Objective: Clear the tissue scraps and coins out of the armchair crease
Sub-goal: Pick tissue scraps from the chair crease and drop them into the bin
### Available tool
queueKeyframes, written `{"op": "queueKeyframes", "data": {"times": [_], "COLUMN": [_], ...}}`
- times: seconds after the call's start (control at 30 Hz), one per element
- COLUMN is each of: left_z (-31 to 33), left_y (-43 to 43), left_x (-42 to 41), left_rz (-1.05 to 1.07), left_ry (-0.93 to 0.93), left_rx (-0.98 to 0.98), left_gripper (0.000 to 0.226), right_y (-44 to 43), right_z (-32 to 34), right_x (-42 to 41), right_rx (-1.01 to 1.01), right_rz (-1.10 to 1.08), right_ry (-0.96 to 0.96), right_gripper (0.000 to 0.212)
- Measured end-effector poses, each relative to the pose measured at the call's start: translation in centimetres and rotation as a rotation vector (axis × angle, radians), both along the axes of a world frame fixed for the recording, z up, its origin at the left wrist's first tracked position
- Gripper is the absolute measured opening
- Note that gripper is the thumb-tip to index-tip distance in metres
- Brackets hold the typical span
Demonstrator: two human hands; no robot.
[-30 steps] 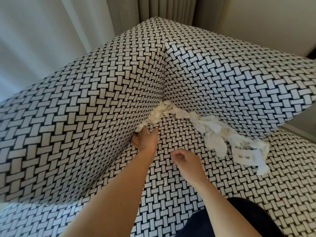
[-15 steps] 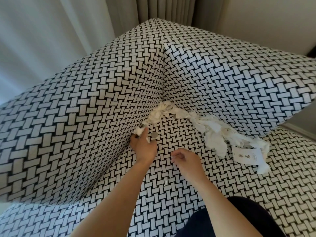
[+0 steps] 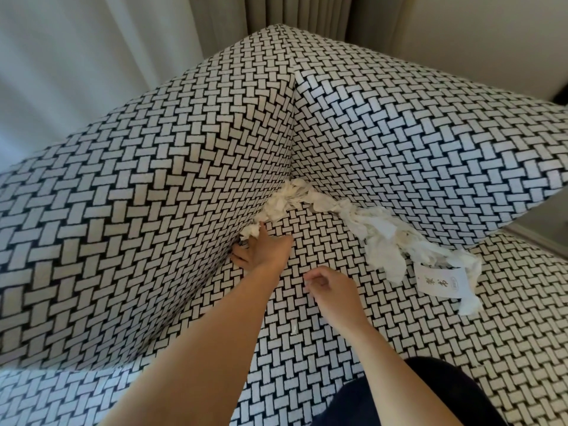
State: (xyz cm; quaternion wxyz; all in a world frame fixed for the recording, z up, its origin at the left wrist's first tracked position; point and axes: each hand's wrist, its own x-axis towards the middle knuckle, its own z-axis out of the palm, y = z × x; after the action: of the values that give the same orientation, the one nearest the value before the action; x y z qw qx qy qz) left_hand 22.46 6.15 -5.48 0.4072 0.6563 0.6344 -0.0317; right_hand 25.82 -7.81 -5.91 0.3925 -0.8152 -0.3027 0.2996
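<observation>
Torn white tissue scraps [image 3: 379, 238] lie along the crease between the seat and the right cushion. More scraps [image 3: 284, 201] are bunched in the corner and run down the left crease. My left hand [image 3: 261, 252] lies at the left crease with its fingers spread. Its fingertips press into the gap and one finger touches a tissue scrap [image 3: 252, 233]. My right hand [image 3: 332, 292] hovers over the seat with its fingers curled toward the thumb, and I see nothing in it. No coin shows.
The armchair [image 3: 153, 210] has a black-and-white woven pattern. A white paper slip [image 3: 439, 281] with printed characters lies among the tissue at the right. A tiny white scrap [image 3: 293, 329] sits on the seat between my forearms. Curtains hang behind.
My left hand slid up the left crease to the tissue scrap. A small coin beside its thumb half a second ago is no longer visible. My right hand stayed put.
</observation>
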Motion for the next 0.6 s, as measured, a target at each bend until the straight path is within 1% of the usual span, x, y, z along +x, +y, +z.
{"op": "queueKeyframes", "data": {"times": [0.17, 0.3, 0.33, 0.4, 0.47, 0.53, 0.6], "left_z": [-1.1, -1.7, -1.6, -1.5, -1.2, -1.1, -1.2], "left_y": [0.5, 0.5, 0.4, 0.3, 0.1, -0.2, -0.1], "left_x": [0.0, -0.1, -0.1, -0.3, -0.4, -0.5, -0.8], "left_rz": [0.096, 0.158, 0.161, 0.152, 0.140, 0.140, 0.147], "left_ry": [-0.137, -0.257, -0.270, -0.299, -0.292, -0.294, -0.346], "left_rx": [-0.035, -0.071, -0.066, -0.039, -0.004, 0.012, 0.008], "left_gripper": [0.077, 0.089, 0.087, 0.075, 0.067, 0.064, 0.064], "right_y": [0.1, 0.1, 0.1, 0.1, 0.0, 0.0, -0.1], "right_z": [-0.1, -0.1, 0.0, 0.0, -0.1, -0.1, -0.1], "right_x": [0.0, 0.1, 0.1, 0.0, 0.1, 0.1, 0.1], "right_rx": [-0.009, -0.013, -0.013, -0.013, -0.009, -0.007, -0.006], "right_rz": [-0.009, -0.005, -0.004, -0.002, -0.005, -0.004, -0.004], "right_ry": [-0.008, -0.019, -0.016, -0.007, 0.001, 0.008, 0.017], "right_gripper": [0.020, 0.019, 0.020, 0.020, 0.020, 0.020, 0.020]}}
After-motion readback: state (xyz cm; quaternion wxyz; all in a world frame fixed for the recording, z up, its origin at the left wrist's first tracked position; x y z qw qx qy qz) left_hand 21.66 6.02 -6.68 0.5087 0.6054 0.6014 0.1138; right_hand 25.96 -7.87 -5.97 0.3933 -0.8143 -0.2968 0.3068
